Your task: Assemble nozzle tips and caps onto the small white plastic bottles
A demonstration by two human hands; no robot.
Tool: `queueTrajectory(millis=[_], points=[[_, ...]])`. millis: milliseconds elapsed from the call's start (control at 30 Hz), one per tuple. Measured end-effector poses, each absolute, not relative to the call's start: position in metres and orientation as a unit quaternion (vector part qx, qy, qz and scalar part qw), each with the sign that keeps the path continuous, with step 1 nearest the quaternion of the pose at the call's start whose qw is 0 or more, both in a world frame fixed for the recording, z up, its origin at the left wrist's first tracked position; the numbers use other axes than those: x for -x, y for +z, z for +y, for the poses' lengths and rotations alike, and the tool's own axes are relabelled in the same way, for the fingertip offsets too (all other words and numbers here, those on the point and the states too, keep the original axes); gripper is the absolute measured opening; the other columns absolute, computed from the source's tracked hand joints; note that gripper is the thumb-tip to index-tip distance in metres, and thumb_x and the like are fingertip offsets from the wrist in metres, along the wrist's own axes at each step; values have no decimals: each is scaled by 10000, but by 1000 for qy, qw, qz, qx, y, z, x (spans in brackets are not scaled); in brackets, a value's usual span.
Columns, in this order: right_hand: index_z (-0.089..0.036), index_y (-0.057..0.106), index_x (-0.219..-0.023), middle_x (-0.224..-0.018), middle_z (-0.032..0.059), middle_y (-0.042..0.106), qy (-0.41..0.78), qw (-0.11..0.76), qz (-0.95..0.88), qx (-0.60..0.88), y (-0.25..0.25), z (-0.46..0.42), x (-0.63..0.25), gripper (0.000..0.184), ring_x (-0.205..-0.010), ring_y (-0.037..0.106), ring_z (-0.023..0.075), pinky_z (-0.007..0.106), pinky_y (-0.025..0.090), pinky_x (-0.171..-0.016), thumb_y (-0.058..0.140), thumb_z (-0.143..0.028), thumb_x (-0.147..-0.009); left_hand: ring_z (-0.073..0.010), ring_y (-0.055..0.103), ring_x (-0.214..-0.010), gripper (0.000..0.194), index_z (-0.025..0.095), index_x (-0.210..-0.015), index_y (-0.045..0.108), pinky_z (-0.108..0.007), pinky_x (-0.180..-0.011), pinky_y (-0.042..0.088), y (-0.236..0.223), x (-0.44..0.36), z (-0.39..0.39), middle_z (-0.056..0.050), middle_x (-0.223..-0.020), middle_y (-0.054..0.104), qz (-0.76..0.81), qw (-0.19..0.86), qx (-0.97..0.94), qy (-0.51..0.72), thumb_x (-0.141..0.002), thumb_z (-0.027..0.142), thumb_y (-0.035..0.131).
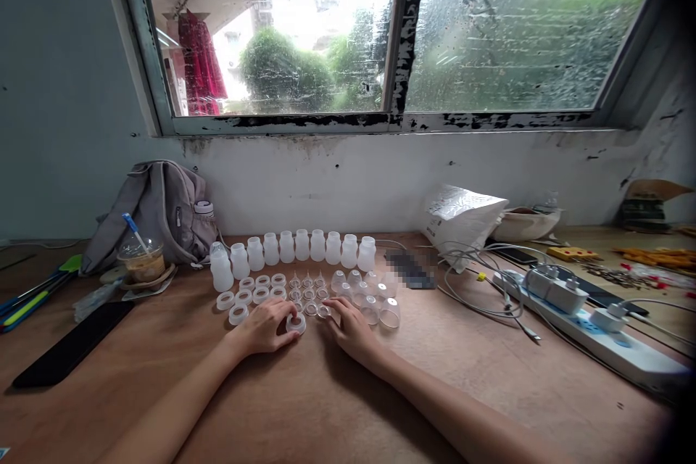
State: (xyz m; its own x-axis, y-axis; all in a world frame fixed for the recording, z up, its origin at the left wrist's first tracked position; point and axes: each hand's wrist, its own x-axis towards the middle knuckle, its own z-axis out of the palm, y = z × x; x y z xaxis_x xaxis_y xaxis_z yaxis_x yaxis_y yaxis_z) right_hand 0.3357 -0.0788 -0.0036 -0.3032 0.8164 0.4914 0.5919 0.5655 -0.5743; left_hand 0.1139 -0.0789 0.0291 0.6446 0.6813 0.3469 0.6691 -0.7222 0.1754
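Observation:
My left hand has thumb and fingers closed around a white bottle collar ring at the table's middle. My right hand lies just right of it, fingers apart, with fingertips at the edge of a clear bottle nipple. Several more nipples stand in rows beyond my hands. Left of them are several white collar rings, and on the right several clear dome caps. Behind these, frosted baby bottles form a curved row. The leftmost bottle has a clear cap on top.
At left are a grey backpack, an iced drink cup, a black flat case and pens. On the right, white cables, a power strip with chargers and a white plastic bag occupy the table.

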Motion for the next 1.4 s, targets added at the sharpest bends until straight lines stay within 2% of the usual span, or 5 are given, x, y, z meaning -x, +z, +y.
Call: queueTrajectory(millis=[267,500,700,1000,1400], points=[[-212,553,-991,-981,61,554,151,394,-794,437,-1,-82,-336,245,-861,538,180,300,422,-761,451,-166,-772,-192,506,-853,290,188,-952,490,-306,-780,392,32,-114,-80,-44,-881,552,364,8,-910,200,-724,362,534],[-203,543,-983,-970,50,558,185,387,-832,351,10,-94,-331,270,-651,529,115,240,431,-605,435,-116,-751,-186,521,-846,292,197,-967,487,-305,-768,411,35,-110,-81,-36,-884,568,352,23,-905,240,-733,368,524],[-199,601,-877,-888,30,588,227,354,-858,295,18,-103,-328,277,-633,519,103,198,401,-543,438,-54,-707,-185,529,-843,311,197,-1000,470,-309,-769,428,40,-112,-87,-54,-912,563,317,39,-905,282,-741,361,525],[-170,592,-761,-727,11,561,213,436,-788,378,11,-93,-331,251,-568,458,95,203,355,-523,402,-27,-682,-178,507,-916,396,203,-1131,407,-315,-823,408,32,-128,-91,-59,-1000,552,309,86,-896,308,-771,336,508],[-175,583,-763,-727,7,550,221,437,-775,399,8,-91,-332,238,-577,462,97,209,367,-540,403,-44,-679,-191,483,-934,361,187,-1067,502,-315,-837,390,27,-137,-92,-59,-983,562,317,97,-915,229,-737,323,554]])
